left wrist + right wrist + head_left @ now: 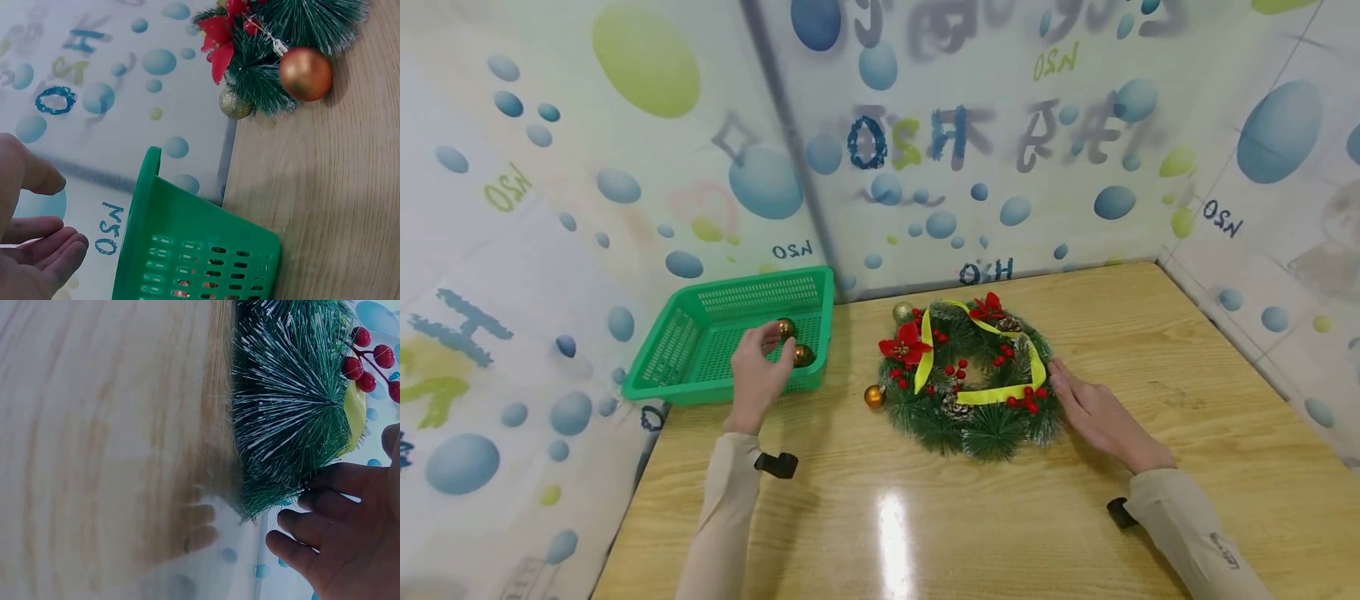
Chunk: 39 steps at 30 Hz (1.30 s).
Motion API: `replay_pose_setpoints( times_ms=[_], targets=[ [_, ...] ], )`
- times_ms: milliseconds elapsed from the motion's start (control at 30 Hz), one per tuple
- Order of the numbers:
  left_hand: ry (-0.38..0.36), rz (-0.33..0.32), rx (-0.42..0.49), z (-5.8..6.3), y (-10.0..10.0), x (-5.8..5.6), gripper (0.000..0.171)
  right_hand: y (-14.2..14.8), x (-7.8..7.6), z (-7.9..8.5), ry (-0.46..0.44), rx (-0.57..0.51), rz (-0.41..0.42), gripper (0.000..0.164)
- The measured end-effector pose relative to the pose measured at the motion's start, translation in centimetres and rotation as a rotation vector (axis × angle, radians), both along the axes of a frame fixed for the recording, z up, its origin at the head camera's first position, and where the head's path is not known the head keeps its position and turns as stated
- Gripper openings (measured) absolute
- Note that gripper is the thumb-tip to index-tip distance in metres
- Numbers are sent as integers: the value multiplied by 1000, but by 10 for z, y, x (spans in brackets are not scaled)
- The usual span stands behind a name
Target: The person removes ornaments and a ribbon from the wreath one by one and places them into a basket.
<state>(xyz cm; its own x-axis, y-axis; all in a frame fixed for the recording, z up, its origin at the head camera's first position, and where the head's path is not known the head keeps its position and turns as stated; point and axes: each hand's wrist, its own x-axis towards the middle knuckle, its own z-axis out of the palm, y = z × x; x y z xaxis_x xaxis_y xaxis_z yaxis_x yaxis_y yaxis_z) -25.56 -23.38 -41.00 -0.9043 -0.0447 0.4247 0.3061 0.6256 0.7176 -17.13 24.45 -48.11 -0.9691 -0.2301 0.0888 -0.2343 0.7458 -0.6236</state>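
My left hand [758, 377] is over the front right of a green plastic basket [662, 390], thumb and fingers parted. Nothing shows between them in the left wrist view. Two shiny gold-brown ball ornaments [804, 357] lie in the basket, close to those fingertips in the head view. A green Christmas wreath [994, 429] lies flat on the table, trimmed with red flowers [906, 345], red berries, pinecones and a yellow ribbon [1037, 365]. At its right edge, the fingertips of my right hand [1099, 418] touch the needles, fingers extended.
An orange ball ornament [874, 396] sits at the wreath's left edge, and a glittery gold ball [902, 312] is at its upper left. The wooden table [1000, 525] meets patterned walls [917, 200] at the back and sides.
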Motion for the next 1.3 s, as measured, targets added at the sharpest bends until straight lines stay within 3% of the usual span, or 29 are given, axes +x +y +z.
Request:
replay_pose_setpoints(
  times_ms=[133,533,733,967,1300],
  targets=[
    [21,-2,-3,-5,7,1,39,1,0,0,-9,3,-1,61],
    [116,-94,6,-22,38,5,35,3,0,-3,-6,2,-6,62],
    [76,-157,20,-28,53,10,35,3,-2,-5,-4,4,-9,63],
    [10,-221,-25,-42,71,16,36,2,-1,-2,-9,-5,-4,62],
    [-113,-252,-63,-65,80,20,39,1,-2,-3,3,-7,-4,62]
  ],
)
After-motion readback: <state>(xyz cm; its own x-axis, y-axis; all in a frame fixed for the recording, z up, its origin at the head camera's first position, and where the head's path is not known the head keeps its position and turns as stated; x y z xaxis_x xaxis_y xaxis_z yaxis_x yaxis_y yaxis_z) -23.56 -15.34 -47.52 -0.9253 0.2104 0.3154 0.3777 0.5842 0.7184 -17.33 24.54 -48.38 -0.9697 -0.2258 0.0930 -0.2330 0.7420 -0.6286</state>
